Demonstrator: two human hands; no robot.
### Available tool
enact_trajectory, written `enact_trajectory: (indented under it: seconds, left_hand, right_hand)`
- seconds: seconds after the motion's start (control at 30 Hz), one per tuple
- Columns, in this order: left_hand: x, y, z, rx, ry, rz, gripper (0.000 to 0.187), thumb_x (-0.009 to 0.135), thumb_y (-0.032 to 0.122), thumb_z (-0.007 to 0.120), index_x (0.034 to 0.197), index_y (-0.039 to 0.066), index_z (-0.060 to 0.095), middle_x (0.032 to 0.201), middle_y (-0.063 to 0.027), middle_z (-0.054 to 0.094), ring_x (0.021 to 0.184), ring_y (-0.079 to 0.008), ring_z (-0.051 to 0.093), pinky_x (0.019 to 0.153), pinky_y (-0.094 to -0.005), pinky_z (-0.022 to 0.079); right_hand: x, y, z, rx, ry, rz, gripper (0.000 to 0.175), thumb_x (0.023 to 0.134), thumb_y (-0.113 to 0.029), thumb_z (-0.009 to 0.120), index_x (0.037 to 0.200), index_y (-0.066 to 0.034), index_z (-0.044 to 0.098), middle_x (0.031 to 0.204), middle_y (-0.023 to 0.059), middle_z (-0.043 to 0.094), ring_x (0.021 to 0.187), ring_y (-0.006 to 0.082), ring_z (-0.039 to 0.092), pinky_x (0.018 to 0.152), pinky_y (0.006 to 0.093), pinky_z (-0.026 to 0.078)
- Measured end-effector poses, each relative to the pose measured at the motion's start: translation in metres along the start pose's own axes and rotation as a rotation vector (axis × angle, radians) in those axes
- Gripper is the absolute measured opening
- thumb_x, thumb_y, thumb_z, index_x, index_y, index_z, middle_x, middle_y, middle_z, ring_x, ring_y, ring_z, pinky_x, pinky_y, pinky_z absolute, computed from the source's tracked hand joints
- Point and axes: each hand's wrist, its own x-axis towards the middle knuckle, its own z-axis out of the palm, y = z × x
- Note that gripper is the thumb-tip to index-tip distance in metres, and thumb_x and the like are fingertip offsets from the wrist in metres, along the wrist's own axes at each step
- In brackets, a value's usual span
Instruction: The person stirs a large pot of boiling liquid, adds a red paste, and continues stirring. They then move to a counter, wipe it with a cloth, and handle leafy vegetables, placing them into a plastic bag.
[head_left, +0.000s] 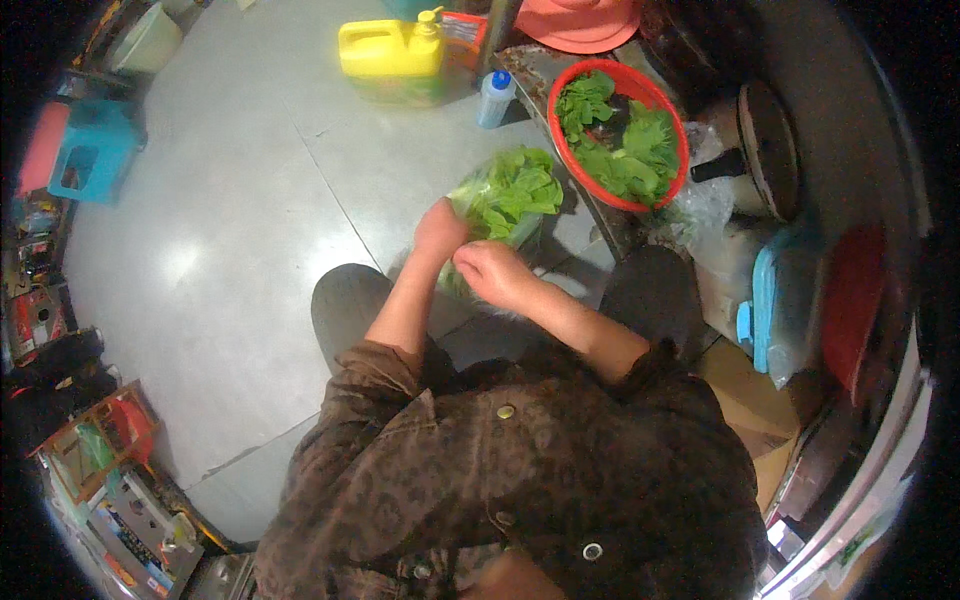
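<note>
Between my knees, leafy green vegetables (517, 191) fill a clear plastic bag (469, 191) with its top turned away from me. My left hand (440, 231) grips the bag's near left side, its fingers largely hidden. Close beside it, my right hand (491, 271) is curled with the fingers bent inward; whether it pinches the bag or a leaf cannot be made out. More greens show under both hands. To the upper right, a red plastic basket (556, 142) holds separate bunches of leafy greens (637, 150).
A yellow jug (394, 52) with a pump top and a blue-capped bottle (495, 101) stand on the tiled floor ahead. A lidded pot (765, 154) and a blue-lidded container (763, 307) are at my right. A blue plastic stool (94, 154) stands far left.
</note>
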Motion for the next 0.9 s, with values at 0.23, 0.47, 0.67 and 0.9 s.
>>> enact_trajectory:
  seconds: [0.23,0.47,0.67,0.9]
  left_hand:
    - [-0.012,0.011,0.006,0.016,0.199,0.227,0.024,0.091,0.022,0.053,0.097,0.002,0.063,0.088,-0.0247,0.066,0.087,-0.0453,0.062,0.075,-0.0522,0.05]
    - [-0.036,0.06,-0.03,-0.112,0.285,0.238,0.029,0.098,0.031,0.05,0.095,0.006,0.063,0.08,-0.0234,0.063,0.079,-0.0445,0.061,0.067,-0.0514,0.047]
    - [-0.043,0.077,-0.053,-0.228,0.39,0.299,0.031,0.099,0.035,0.052,0.1,0.009,0.068,0.075,-0.0205,0.064,0.072,-0.0415,0.062,0.064,-0.046,0.048]
    - [-0.036,0.077,-0.05,-0.227,0.362,0.304,0.029,0.098,0.035,0.055,0.102,0.01,0.07,0.078,-0.0193,0.065,0.072,-0.0391,0.063,0.064,-0.0426,0.049]
  right_hand:
    - [0.029,0.052,-0.033,-0.219,0.108,0.15,0.027,0.083,0.0,0.055,0.107,0.0015,0.066,0.113,0.0178,0.065,0.103,0.033,0.062,0.091,0.0402,0.05]
    - [0.051,0.075,-0.039,-0.811,-0.155,0.245,0.046,0.077,-0.024,0.068,0.117,-0.0007,0.063,0.12,0.017,0.062,0.115,0.0349,0.054,0.098,0.0465,0.041]
    - [0.069,0.045,-0.052,-0.869,-0.508,0.471,0.061,0.075,-0.045,0.072,0.118,-0.0029,0.066,0.124,0.0145,0.062,0.117,0.0324,0.055,0.101,0.0469,0.039]
    - [0.048,0.051,-0.04,-0.836,-0.429,0.397,0.059,0.074,-0.038,0.075,0.118,-0.0002,0.064,0.126,0.0177,0.059,0.119,0.0333,0.056,0.098,0.0416,0.047]
